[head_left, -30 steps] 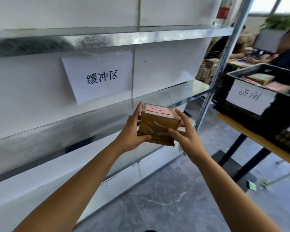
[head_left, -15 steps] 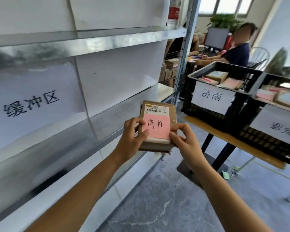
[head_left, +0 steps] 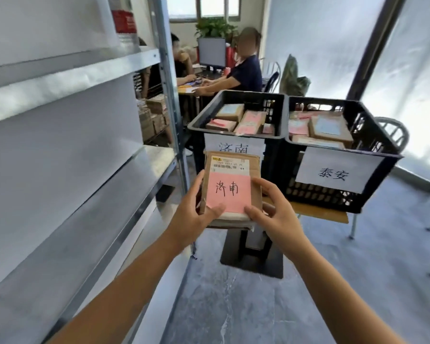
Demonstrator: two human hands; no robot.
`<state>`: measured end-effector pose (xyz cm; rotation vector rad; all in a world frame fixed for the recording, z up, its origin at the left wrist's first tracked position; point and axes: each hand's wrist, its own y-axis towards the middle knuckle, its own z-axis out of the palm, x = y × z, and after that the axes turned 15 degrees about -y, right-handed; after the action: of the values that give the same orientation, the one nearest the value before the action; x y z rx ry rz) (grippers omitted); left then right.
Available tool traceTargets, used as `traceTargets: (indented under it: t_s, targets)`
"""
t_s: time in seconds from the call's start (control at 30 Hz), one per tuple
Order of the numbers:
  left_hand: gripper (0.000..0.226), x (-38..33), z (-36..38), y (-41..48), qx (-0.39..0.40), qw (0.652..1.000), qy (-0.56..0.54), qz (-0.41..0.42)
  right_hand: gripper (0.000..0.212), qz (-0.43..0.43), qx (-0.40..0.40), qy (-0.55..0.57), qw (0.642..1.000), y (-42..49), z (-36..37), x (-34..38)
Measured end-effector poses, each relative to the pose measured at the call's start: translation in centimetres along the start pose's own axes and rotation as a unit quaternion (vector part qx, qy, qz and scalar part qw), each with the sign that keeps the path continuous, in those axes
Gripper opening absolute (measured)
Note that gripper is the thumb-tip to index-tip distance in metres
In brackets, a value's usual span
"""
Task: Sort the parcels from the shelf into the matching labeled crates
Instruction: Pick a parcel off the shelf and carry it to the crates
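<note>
Holds the parcel (head_left: 233, 165) in both hands. Left hand (head_left: 193, 217) curls round the near left corner, thumb lying across the bottom edge of the pink note (head_left: 230, 192). Right hand (head_left: 277, 216) pinches the near right corner, fingers up the side. Carries it in the air with its flat face to the camera, resting on nothing and short of the near edge of the table (head_left: 318, 211).

Has swung right, away from the shelf (head_left: 157, 156), over the last second. Had the parcel tipped nearly edge-on before the shelf's sign then. Shows the note squarely now, handwritten 济南. Faces the left crate (head_left: 233, 134) and the right crate (head_left: 318, 193) straight ahead rather than off to one side. Suggests the reading is done and the destination settled: the left crate, whose paper sign (head_left: 233, 146) seems to carry the same characters, its lower half hidden behind the parcel. Leaves only the carry and the drop.

Finds both crates touching side by side, the left one at the table's left end, the right one signed 泰安. Sees brown parcels with pink and blue notes already in each.

Calls for a lift over the left crate's near rim and a landing on the parcels inside. Worth watching: the shelf's upright post (head_left: 169, 108) near that crate's left corner, and the table's dark pedestal (head_left: 251, 254) at foot level. Beyond, people seated (head_left: 246, 73) at a desk with a monitor (head_left: 211, 52), well apart from the path.
</note>
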<state>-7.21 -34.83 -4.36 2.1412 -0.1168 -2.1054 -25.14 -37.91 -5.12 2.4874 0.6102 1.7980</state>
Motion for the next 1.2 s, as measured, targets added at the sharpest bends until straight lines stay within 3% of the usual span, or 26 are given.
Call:
traceTargets:
  t_s: [0.27, 0.5, 0.63, 0.73, 0.97, 1.1, 1.2]
  targets:
    - [0.099, 0.0, 0.8, 14.1, 0.04, 0.999, 0.024, 0.022, 0.048, -0.019, -0.035, -0.018, 0.999, 12.0, -4.6, -3.1]
    - [0.077, -2.4, 1.4, 26.2, 0.033, 0.995, 0.081, 0.054, 0.044, -0.063, -0.036, -0.042, 0.997, 24.6, -8.8, -3.9]
    - [0.054, -2.8, 1.0, 32.2, 0.079, 0.996, 0.028, 0.039, 0.049, -0.024, -0.042, -0.044, 0.998, 31.1, -10.5, -5.1]
    - [0.054, -2.4, 0.1, 36.2, 0.101, 0.992, 0.053, 0.053, 0.057, 0.0, -0.031, -0.031, 0.999, 35.1, -11.8, -6.2]
    - [0.067, 0.5, -2.2, 43.5, 0.087, 0.991, 0.093, 0.048, 0.06, 0.066, 0.017, 0.003, 0.998, 42.1, -11.9, -8.5]
    - [0.1, 2.2, -4.0, 46.0, 0.015, 0.982, 0.175, 0.067, 0.06, 0.087, 0.042, 0.037, 0.995, 44.7, -10.5, -9.8]
    - [0.126, 3.0, -5.3, 46.5, 0.007, 0.969, 0.238, 0.06, 0.053, 0.091, 0.082, 0.046, 0.991, 45.8, -9.1, -10.7]
